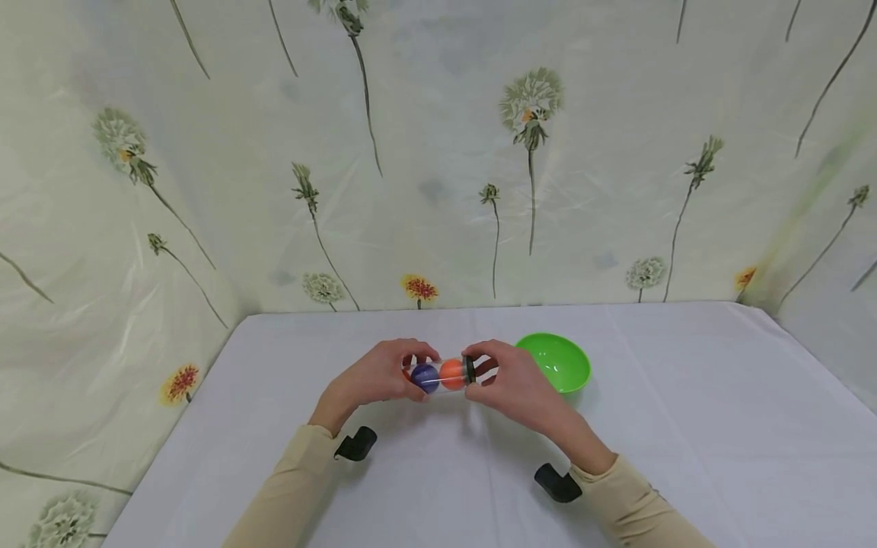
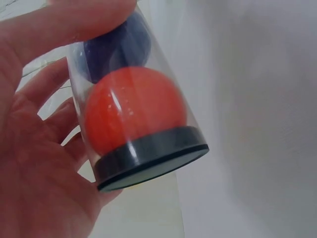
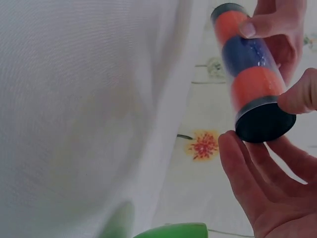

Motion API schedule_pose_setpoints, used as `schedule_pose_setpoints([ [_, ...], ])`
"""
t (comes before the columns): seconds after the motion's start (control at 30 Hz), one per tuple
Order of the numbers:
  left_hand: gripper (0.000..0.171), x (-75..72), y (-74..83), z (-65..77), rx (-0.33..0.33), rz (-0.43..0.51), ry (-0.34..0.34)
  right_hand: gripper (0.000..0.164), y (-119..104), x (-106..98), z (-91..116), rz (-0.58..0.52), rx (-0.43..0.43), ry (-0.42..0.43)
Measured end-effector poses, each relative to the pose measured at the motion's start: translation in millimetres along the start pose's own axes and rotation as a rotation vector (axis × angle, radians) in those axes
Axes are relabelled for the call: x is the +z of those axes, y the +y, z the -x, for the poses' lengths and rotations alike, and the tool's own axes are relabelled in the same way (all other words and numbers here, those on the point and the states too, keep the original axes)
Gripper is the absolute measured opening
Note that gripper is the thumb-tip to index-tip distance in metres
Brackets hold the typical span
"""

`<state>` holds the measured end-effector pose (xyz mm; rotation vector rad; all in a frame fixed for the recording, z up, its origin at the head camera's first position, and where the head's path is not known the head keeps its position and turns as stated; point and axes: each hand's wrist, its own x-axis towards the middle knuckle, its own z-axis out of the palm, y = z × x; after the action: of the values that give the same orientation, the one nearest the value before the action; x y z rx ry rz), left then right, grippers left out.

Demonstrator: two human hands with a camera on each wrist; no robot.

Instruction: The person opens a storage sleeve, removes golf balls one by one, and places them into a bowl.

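A clear tube (image 1: pixel 438 364) lies nearly level between both hands, held above the white table. My left hand (image 1: pixel 375 373) grips its left part, thumb across the wall near the blue ball (image 3: pixel 247 54). At the right end, my right hand (image 1: pixel 515 384) pinches the black cap (image 3: pixel 265 122) between thumb and fingertips. Through the wall show an orange ball (image 2: pixel 133 106) against this cap, the blue ball, then a second orange ball (image 3: pixel 229 26) by the far dark cap (image 3: pixel 229 7). The cap sits on the tube's end in the left wrist view.
A bright green bowl (image 1: pixel 565 365) stands on the white-clothed table (image 1: pixel 685 426), just behind and right of my right hand. Floral sheeting (image 1: pixel 438 190) rises behind the table and at both sides. A black wrist mount (image 1: pixel 356 444) sits by each sleeve.
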<state>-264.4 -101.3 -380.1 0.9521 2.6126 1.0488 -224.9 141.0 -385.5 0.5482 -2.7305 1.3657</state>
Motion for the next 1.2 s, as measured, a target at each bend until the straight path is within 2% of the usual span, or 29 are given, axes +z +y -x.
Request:
schedule_pose_setpoints([
  [0.33, 0.045, 4.9, -1.6, -3.9, -0.012, 0.009, -0.009, 0.036, 3.4, 4.2, 0.0, 0.064, -0.033, 0.043],
  [0.8, 0.044, 5.6, 0.2, -1.9, -0.010, -0.004, 0.008, 0.040, 2.2, 9.9, 0.0, 0.084, -0.060, 0.092],
  [0.93, 0.045, 5.2, 0.4, 0.8, -0.024, -0.007, 0.020, 0.044, 2.4, 7.2, 0.6, 0.041, -0.053, 0.061],
  [1.2, 0.045, 3.2, -2.2, 5.5, -0.040, -0.001, 0.020, 0.048, 12.9, -6.3, 2.3, -0.130, -0.078, -0.063],
])
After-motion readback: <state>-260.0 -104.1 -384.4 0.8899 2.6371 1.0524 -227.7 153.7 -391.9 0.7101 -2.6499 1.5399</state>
